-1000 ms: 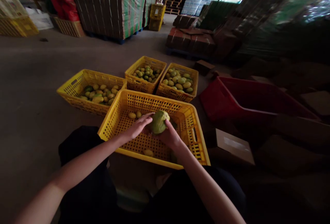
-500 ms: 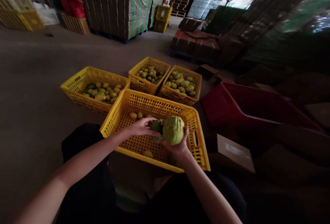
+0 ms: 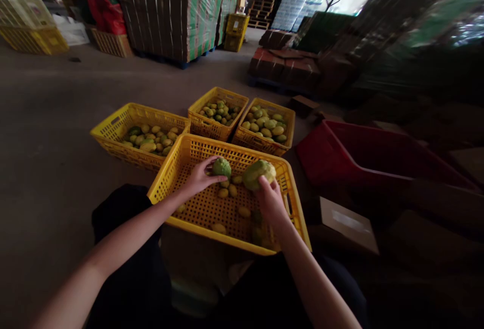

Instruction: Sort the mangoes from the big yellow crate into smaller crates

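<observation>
My left hand [image 3: 198,180] grips a small green fruit [image 3: 221,167] above the near yellow crate [image 3: 166,177]. My right hand [image 3: 269,200] is wrapped around a larger, bumpy yellow-green fruit [image 3: 258,172] over the same crate, close to its far wall. Both arms reach forward from my lap. Several small yellowish fruits [image 3: 230,192] lie on the crate's slotted floor beneath my hands.
Three more yellow crates [image 3: 113,126] [image 3: 217,112] [image 3: 264,124] holding green-yellow fruit stand just beyond. A red tub [image 3: 363,152] is at the right, with cardboard pieces [image 3: 348,223] on the floor. Wrapped pallet stacks [image 3: 170,11] rise behind on a grey concrete floor.
The hands have parted: each now carries its own fruit, and both have moved toward the crate's far wall. More small fruits show on the crate floor.
</observation>
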Available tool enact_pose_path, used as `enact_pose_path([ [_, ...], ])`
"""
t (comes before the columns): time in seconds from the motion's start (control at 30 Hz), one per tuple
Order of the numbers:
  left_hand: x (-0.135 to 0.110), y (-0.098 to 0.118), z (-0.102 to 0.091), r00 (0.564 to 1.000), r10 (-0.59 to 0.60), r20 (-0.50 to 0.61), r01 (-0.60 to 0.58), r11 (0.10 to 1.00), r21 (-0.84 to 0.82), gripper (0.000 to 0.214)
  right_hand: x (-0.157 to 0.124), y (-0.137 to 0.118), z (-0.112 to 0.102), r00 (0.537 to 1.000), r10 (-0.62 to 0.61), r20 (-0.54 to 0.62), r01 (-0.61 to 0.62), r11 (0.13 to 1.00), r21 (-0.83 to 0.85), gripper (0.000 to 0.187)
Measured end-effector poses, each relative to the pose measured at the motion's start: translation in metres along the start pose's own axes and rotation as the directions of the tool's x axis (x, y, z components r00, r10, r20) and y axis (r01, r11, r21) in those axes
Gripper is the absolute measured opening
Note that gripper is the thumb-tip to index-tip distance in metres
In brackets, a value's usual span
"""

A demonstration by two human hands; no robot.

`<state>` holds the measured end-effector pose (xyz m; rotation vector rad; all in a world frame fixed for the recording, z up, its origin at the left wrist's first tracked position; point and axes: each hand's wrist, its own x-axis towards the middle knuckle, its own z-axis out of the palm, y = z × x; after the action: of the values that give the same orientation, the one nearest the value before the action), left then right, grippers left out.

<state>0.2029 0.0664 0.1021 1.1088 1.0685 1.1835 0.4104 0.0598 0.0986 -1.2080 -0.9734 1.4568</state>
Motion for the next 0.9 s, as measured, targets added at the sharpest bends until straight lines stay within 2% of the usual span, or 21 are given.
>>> enact_pose_path([
  [0.03, -0.003, 0.003, 0.000, 0.999, 0.038, 0.023, -0.039, 0.999, 0.034, 0.060, -0.003, -0.001, -0.001, 0.990, -0.130, -0.054, 0.125, 0.988, -0.089, 0.066],
  [0.07, -0.006, 0.007, 0.000, 0.996, 0.073, 0.043, -0.075, 0.995, 0.063, 0.060, -0.006, -0.002, -0.001, 0.954, -0.284, -0.093, 0.259, 0.941, -0.216, 0.066],
  [0.13, -0.012, 0.013, 0.000, 0.990, 0.127, 0.059, -0.133, 0.986, 0.103, 0.059, -0.012, -0.002, 0.001, 0.838, -0.541, -0.075, 0.447, 0.758, -0.475, 0.064],
  [0.2, -0.015, 0.016, 0.001, 0.983, 0.169, 0.068, -0.177, 0.976, 0.126, 0.057, -0.016, -0.001, 0.004, 0.758, -0.653, -0.011, 0.516, 0.609, -0.603, 0.059],
  [0.27, -0.016, 0.017, 0.001, 0.981, 0.179, 0.076, -0.187, 0.974, 0.128, 0.056, -0.018, 0.001, 0.008, 0.727, -0.687, 0.023, 0.540, 0.550, -0.638, 0.056],
  [0.43, -0.016, 0.018, 0.002, 0.987, 0.135, 0.085, -0.144, 0.983, 0.111, 0.057, -0.015, 0.005, 0.009, 0.732, -0.681, 0.009, 0.546, 0.578, -0.607, 0.059],
  [0.6, -0.018, 0.017, 0.001, 0.970, 0.199, 0.137, -0.221, 0.959, 0.177, 0.056, -0.012, 0.007, 0.008, 0.798, -0.599, -0.061, 0.522, 0.739, -0.426, 0.067],
  [0.7, -0.017, 0.014, -0.001, 0.953, 0.250, 0.170, -0.282, 0.938, 0.203, 0.054, -0.011, 0.006, 0.010, 0.828, -0.556, -0.078, 0.509, 0.802, -0.311, 0.069],
  [0.8, -0.016, 0.010, -0.002, 0.937, 0.295, 0.185, -0.332, 0.918, 0.217, 0.053, -0.009, 0.007, 0.010, 0.839, -0.541, -0.054, 0.512, 0.820, -0.257, 0.071],
  [0.9, -0.016, 0.008, -0.004, 0.930, 0.312, 0.196, -0.353, 0.906, 0.232, 0.054, -0.006, 0.010, 0.008, 0.824, -0.566, -0.020, 0.537, 0.792, -0.292, 0.072],
])
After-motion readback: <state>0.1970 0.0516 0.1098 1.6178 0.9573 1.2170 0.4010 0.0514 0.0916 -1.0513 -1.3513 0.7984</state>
